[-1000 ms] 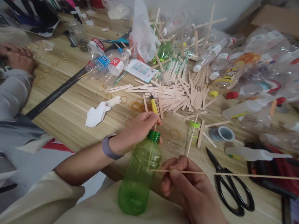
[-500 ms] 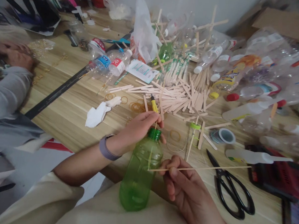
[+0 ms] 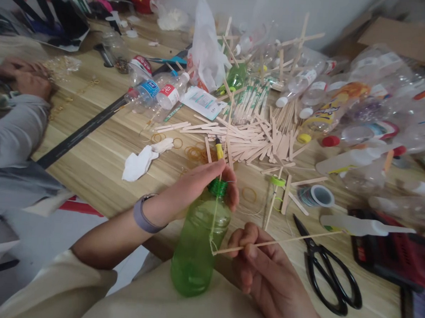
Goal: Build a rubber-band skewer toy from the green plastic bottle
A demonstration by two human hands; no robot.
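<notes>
A green plastic bottle stands tilted against my lap, its ridged neck uppermost. My left hand is closed about the bottle's neck, where a thin stick rises from the mouth. Between thumb and fingers, my right hand pinches a thin wooden skewer, pointing up to the right. At the skewer's left tip, a fine looped cord hangs in front of the bottle. Whether the cord is tied to the skewer, I cannot tell.
Black-handled scissors lie right of my right hand, near a spool and a glue bottle. Craft sticks are piled ahead, with plastic bottles beyond. Another person's hands rest at the far left.
The skewer's left tip has dropped slightly and its far end has risen. My left fingers have straightened and shifted down around the bottle's neck. The cord loop is wider.
</notes>
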